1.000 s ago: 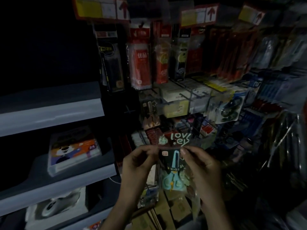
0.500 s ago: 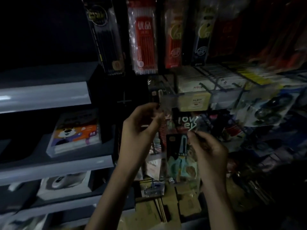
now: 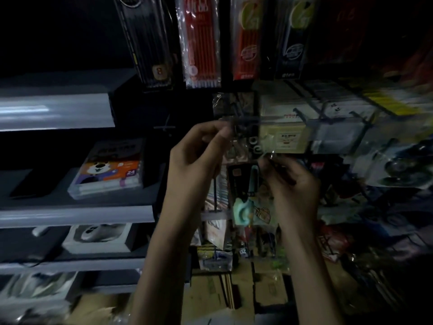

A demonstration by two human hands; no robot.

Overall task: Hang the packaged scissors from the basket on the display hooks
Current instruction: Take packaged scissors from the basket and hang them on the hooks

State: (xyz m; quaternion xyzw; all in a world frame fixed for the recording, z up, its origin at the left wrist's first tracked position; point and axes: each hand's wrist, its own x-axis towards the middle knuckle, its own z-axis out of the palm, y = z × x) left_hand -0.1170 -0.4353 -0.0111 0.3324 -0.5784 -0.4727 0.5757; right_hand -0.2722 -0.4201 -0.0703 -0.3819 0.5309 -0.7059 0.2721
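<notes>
- Both hands are up since 0.5 s ago; clear pack of teal-handled scissors (image 3: 246, 193) now hangs w/ its header just below dark wire display hook (image 3: 236, 118).
- Left hand (image 3: 194, 163): fingers pinched together at hook tip, on header or hook, can't tell.
- Right hand (image 3: 293, 184): fingers clamped on header corner, below-right of hook.
- Risk: dim, blurry, hang hole not visible, so tip may miss and crumple header.
- Risk: one-corner grip lets pack swing or drop below hook.

Above the left hand (image 3: 196, 160) hang a black pencil pack (image 3: 147, 41) and a red pencil pack (image 3: 201, 43). Left of the hand, grey shelves (image 3: 77, 214) carry a crayon box (image 3: 110, 170) showing a cartoon bear. Below the hand lie cardboard boxes (image 3: 234, 292).
</notes>
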